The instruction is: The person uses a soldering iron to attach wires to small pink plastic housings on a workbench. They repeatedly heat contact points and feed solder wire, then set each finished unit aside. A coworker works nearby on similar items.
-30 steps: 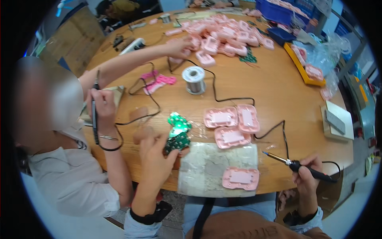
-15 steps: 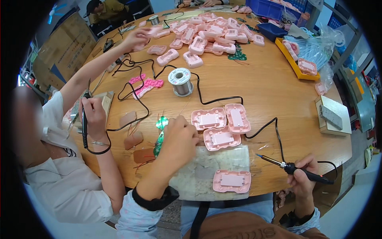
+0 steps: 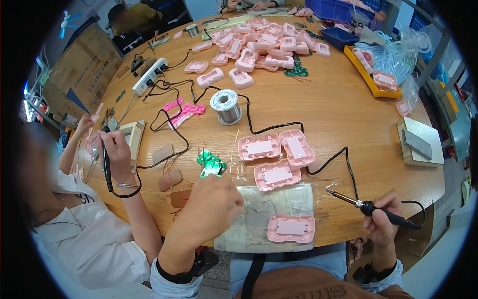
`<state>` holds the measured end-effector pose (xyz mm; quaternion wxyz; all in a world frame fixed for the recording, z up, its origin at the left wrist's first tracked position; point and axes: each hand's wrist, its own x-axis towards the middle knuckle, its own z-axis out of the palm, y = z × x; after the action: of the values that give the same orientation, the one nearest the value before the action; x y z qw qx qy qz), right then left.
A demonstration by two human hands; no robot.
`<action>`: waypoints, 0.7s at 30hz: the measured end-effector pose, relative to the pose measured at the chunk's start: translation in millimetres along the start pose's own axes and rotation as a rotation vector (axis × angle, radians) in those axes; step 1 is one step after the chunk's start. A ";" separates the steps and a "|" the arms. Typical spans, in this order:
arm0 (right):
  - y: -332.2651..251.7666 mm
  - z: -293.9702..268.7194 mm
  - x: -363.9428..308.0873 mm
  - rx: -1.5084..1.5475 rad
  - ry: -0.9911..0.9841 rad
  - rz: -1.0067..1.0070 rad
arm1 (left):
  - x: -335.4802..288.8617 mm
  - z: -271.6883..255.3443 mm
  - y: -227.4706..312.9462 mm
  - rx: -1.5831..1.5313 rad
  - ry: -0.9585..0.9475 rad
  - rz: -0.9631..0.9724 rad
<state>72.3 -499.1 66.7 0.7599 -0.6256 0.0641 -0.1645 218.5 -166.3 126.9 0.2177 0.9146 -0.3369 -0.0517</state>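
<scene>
Green circuit boards (image 3: 211,163) lie just beyond the left hand (image 3: 211,205), the nearer one; its fingers curl inward, and whether they pinch anything cannot be told. To its right, a pink plastic shell half (image 3: 291,228) sits on the mat (image 3: 249,240), long axis running left-right. The right hand (image 3: 383,224) wraps a soldering iron (image 3: 367,207), its long axis slanting, tip pointing left and away.

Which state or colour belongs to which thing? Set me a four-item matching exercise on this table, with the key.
1. right hand
2. nearer solder spool
3. yellow tray
4. power strip

A. standing on end
B. white, with black plugs
C. gripping a soldering iron
D. holding pink shells

1-C; 2-A; 3-D; 4-B
</scene>
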 end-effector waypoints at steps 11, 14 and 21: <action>-3.3 6.6 0.3 0.007 0.017 -0.030 | 54.8 45.1 -28.0 0.133 0.079 -0.153; -5.3 2.9 -1.7 0.001 0.021 -0.067 | 41.8 36.2 -28.4 0.201 0.242 -0.184; -5.6 5.7 0.5 0.002 0.021 -0.060 | 36.4 52.9 -22.0 0.252 0.239 -0.150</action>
<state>73.6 -494.9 73.4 0.7544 -0.6248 0.0531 -0.1940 246.8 -193.8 71.7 0.1355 0.9568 -0.2434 0.0837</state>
